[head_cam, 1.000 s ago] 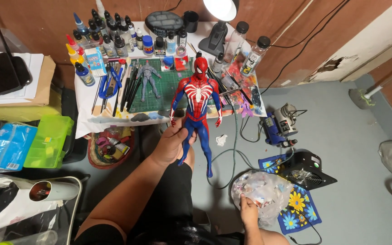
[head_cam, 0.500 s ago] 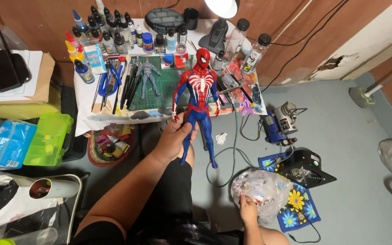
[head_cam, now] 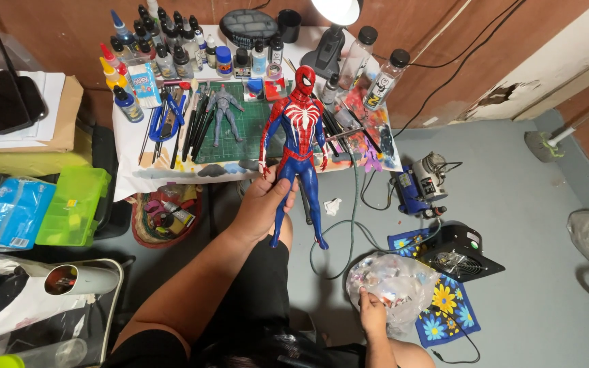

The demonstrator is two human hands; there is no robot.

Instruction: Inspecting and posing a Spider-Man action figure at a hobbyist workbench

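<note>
Left to right, placed against the green mat (head_cam: 240, 126) on the table (head_cam: 127, 153):

- Green box (head_cam: 73, 206): sitting far left of the mat, lid shut, contents hidden.
- Basket (head_cam: 165, 215): lying below the mat's left corner, holding mixed small items too jumbled to tell.
- Bottles (head_cam: 151, 48): standing behind the mat, capped.
- Grey figure (head_cam: 224, 112): lying on the mat, untouched.
- Left hand (head_cam: 264, 204): clamping the red-and-blue figure (head_cam: 299, 136) at the thighs, holding it upright in front of the mat's right edge. The figure is looking whole; nothing is showing what remains.
- Right hand (head_cam: 373, 317): gripping a clear bag (head_cam: 393, 283), well below and right of the mat, stuffed with small parts or scraps.
</note>
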